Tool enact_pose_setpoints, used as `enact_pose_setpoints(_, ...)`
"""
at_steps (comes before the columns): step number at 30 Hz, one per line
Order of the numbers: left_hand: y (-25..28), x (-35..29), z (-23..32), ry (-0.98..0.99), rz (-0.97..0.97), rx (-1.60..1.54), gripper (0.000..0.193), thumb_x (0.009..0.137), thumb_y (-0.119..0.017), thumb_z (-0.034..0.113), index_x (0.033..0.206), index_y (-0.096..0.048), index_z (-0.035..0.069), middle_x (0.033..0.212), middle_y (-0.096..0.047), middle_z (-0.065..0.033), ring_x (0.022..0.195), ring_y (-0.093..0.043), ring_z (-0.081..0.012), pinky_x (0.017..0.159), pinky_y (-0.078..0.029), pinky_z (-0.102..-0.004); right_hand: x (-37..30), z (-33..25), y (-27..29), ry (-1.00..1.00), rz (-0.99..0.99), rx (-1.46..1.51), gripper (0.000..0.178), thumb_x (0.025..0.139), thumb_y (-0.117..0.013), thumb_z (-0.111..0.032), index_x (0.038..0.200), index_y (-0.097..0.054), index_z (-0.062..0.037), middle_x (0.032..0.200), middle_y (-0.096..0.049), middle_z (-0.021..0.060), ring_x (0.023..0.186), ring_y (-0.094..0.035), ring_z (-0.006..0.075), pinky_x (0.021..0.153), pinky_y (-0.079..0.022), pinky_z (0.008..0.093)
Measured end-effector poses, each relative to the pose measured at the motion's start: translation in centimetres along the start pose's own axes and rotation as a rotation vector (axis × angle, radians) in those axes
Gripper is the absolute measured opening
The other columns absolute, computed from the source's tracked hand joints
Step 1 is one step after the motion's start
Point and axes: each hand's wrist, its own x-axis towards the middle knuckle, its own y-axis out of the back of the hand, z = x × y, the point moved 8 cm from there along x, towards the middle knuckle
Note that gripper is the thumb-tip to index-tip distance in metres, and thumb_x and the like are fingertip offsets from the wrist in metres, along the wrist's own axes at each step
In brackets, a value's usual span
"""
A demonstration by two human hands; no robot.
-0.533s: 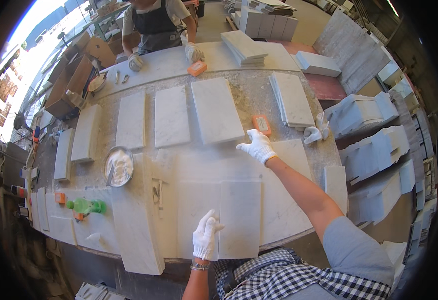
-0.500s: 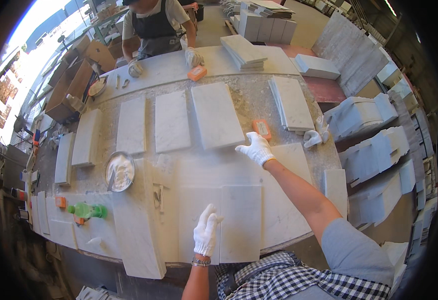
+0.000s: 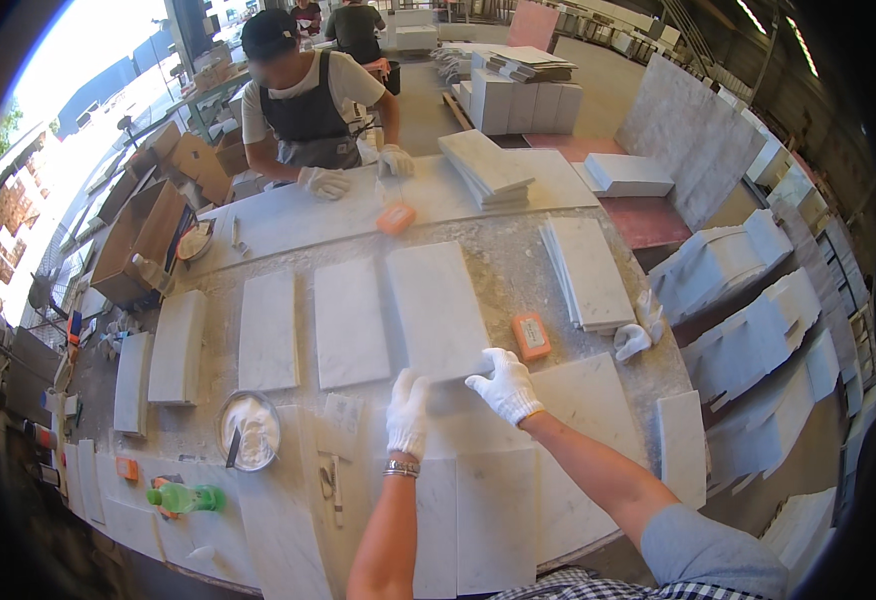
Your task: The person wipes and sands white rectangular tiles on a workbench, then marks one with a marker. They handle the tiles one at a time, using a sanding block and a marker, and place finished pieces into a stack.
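Both my hands wear white gloves and reach to the near edge of a white marble tile (image 3: 440, 310), which looks thick or stacked, in the middle of the table. My left hand (image 3: 407, 415) is at its near left corner, fingers stretched out. At the near right corner, my right hand (image 3: 505, 386) has its fingers stretched and the thumb spread apart; it appears to touch the edge. Neither hand is closed round anything. Just left lies another marble tile (image 3: 352, 322). An orange block (image 3: 531, 336) sits to the right of my right hand.
A bowl of white paste (image 3: 256, 432) with a spatula stands at left, beyond a green bottle (image 3: 190, 498) lying on its side. Stacked tiles (image 3: 590, 272) and a crumpled glove (image 3: 633, 342) are at right. Across the table, a gloved co-worker (image 3: 308, 110) stands by a marble slab (image 3: 303, 212).
My left hand has moved forward from the near tiles to the middle tile's near edge. My right hand stays by its right corner. The view has tilted up; the co-worker's hands have shifted.
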Motion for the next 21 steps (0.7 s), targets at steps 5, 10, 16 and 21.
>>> enact_pose_setpoints(5,0.7,1.3,0.2,0.16,0.091,-0.305,0.044,0.093,-0.065,0.023,0.13,-0.06,-0.001,0.114,-0.066,-0.0118,0.089,-0.071,-0.025,0.074,-0.054,-0.0331,-1.5,-0.5,0.1,0.05,0.069,0.001,0.063,0.08,-0.082,-0.029,0.129,-0.056,-0.0003,0.121,-0.063,0.0192,0.097,-0.068,0.0286,0.088,-0.054,0.0395)
enact_pose_setpoints(10,0.8,1.3,1.7,0.205,0.11,-0.243,0.032,0.09,-0.067,0.019,0.114,-0.066,-0.001,0.101,-0.068,-0.0084,0.075,-0.071,-0.0218,0.059,-0.053,-0.0285,-1.2,1.2,-0.2,-0.083,-0.053,0.34,0.065,0.083,-0.081,-0.025,0.134,-0.052,0.0027,0.131,-0.06,0.0206,0.103,-0.068,0.025,0.089,-0.055,0.0363)
enact_pose_setpoints(16,-0.1,2.3,7.2,0.147,0.057,-0.193,0.035,0.088,-0.07,0.028,0.109,-0.068,0.001,0.089,-0.068,-0.0043,0.068,-0.062,-0.0124,0.057,-0.05,-0.0266,0.3,3.2,-1.2,-0.209,-0.142,0.773,0.059,0.092,-0.072,-0.02,0.14,-0.046,0.0023,0.119,-0.064,0.0203,0.096,-0.069,0.0284,0.078,-0.06,0.0411)
enact_pose_setpoints(21,-3.6,1.3,11.9,-0.063,-0.261,0.071,0.034,0.091,-0.069,0.028,0.111,-0.068,0.0,0.085,-0.068,-0.0015,0.066,-0.058,-0.0088,0.056,-0.045,-0.0245,0.4,5.1,-1.6,-0.407,-0.332,1.232,0.054,0.1,-0.061,-0.031,0.141,-0.045,0.0014,0.102,-0.065,0.0151,0.079,-0.071,0.0283,0.069,-0.062,0.0464)
